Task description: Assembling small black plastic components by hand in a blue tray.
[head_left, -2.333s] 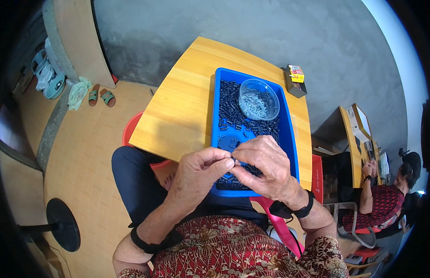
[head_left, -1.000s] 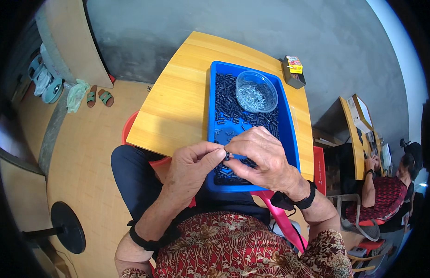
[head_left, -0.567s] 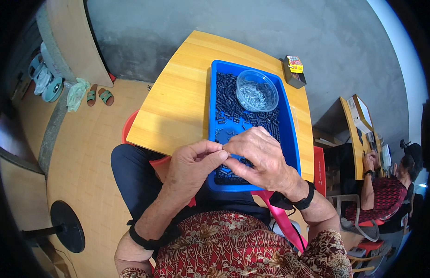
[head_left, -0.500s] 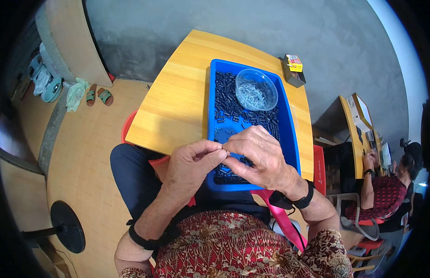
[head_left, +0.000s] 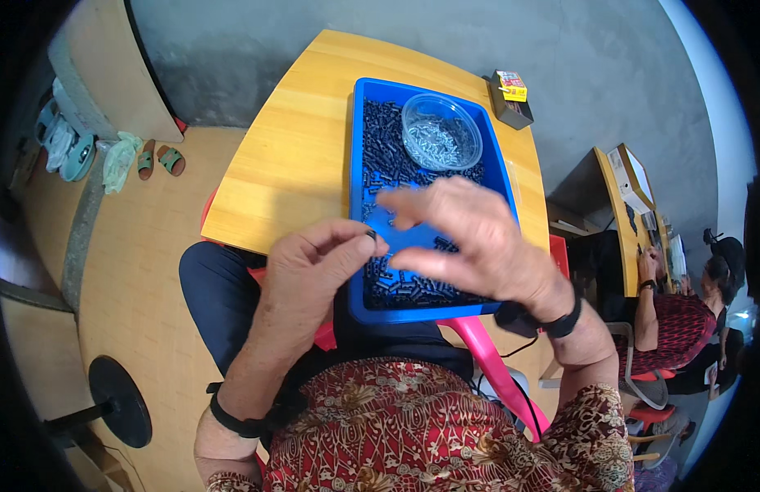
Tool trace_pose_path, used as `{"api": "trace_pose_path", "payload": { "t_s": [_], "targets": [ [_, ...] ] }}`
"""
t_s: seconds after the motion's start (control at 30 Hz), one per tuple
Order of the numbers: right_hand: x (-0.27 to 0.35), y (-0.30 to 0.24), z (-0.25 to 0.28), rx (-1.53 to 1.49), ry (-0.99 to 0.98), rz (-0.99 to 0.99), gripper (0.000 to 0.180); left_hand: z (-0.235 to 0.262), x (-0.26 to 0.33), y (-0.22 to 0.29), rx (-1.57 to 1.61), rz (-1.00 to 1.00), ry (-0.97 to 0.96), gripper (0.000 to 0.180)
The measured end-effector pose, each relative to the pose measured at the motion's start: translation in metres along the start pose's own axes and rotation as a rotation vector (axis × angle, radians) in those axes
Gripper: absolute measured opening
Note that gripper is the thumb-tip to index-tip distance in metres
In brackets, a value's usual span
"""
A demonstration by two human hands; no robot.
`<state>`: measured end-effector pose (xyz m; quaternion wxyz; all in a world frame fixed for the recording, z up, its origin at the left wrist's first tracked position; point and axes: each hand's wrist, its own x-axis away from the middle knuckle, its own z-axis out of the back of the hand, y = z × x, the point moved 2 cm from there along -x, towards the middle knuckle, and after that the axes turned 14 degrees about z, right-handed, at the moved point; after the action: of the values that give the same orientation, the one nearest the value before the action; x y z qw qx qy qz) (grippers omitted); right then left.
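Note:
My left hand (head_left: 302,275) pinches a small black cylindrical piece (head_left: 371,234) between thumb and fingertips, just above the near left part of a blue tray (head_left: 357,164). Beside it, over the tray, my right hand (head_left: 486,242) is slightly blurred, with thumb and forefinger spread and nothing visible between them. Many short black cylindrical pieces (head_left: 382,139) lie loose in the tray. At its far end a round clear plastic tub (head_left: 406,123) rests among them, filled with small shiny metal pins (head_left: 436,148). My right hand hides part of the tray's middle.
The tray stands on a yellow wooden table (head_left: 282,156). At the far right corner is a dark box (head_left: 511,111) with a yellow-and-red packet on it. Another person (head_left: 675,328) works at a second table to the right. Green sandals (head_left: 172,161) lie on the floor at left.
My right hand has drawn away from my left, its thumb and forefinger spreading apart. The black piece now shows in my left fingertips. The whole view has shifted slightly.

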<state>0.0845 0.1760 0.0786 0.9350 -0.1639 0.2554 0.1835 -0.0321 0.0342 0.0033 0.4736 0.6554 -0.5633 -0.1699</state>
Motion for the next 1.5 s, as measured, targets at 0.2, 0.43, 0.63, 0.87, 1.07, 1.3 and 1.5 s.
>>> {"api": "trace_pose_path", "payload": {
  "t_s": [0.2, 0.43, 0.63, 0.87, 1.07, 1.3, 1.5],
  "targets": [
    [0.023, 0.035, 0.029, -0.115, -0.222, -0.428, 0.026, 0.013, 0.010, 0.023, -0.085, -0.212, 0.223, 0.013],
    [0.069, 0.075, 0.006, -0.060, -0.433, -0.481, 0.015, 0.015, 0.014, 0.029, -0.128, -0.261, 0.253, 0.012],
    [0.070, 0.081, -0.003, 0.000, -0.490, -0.426, 0.013, 0.016, 0.013, 0.031, -0.066, -0.262, 0.249, 0.013],
    [0.055, 0.079, -0.033, 0.005, -0.423, -0.250, 0.014, 0.014, 0.010, 0.025, -0.084, -0.228, 0.251, 0.012],
    [0.053, 0.086, -0.050, 0.030, -0.501, -0.211, 0.015, 0.013, 0.008, 0.022, -0.058, -0.205, 0.217, 0.014],
    [0.050, 0.082, -0.054, 0.076, -0.493, -0.152, 0.012, 0.012, 0.006, 0.017, -0.092, -0.187, 0.185, 0.012],
    [0.032, 0.059, -0.035, -0.095, -0.280, -0.137, 0.011, 0.005, 0.003, 0.006, -0.034, -0.130, 0.110, 0.015]
  ]
}}
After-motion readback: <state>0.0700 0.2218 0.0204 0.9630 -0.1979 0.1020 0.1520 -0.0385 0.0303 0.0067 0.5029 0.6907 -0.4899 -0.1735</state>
